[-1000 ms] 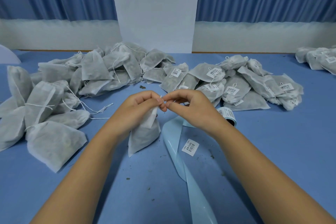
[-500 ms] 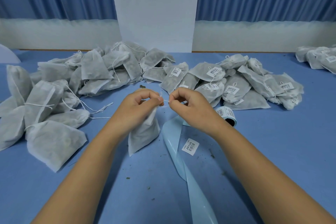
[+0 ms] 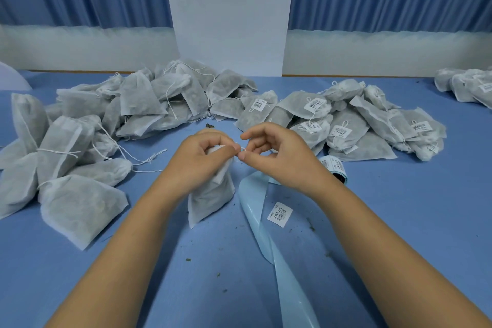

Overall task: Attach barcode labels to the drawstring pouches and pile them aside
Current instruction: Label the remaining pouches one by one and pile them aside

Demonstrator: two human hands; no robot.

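Pouch (image 3: 210,200) — one — in left hand (image 3: 202,157).

Unlabelled pouches (image 3: 80,141) crowd your 9 to 11 o'clock, and labelled pouches (image 3: 346,120) block 1 to 2. The label roll (image 3: 334,168) sits close at 3, with the backing strip (image 3: 287,274) trailing down to 5. You have bare table (image 3: 426,208) open at 4 and at 7.

grey pouch (image 3: 210,200) upright; barcode label (image 3: 279,214) flat beside; labelled pile (image 3: 346,125) beyond
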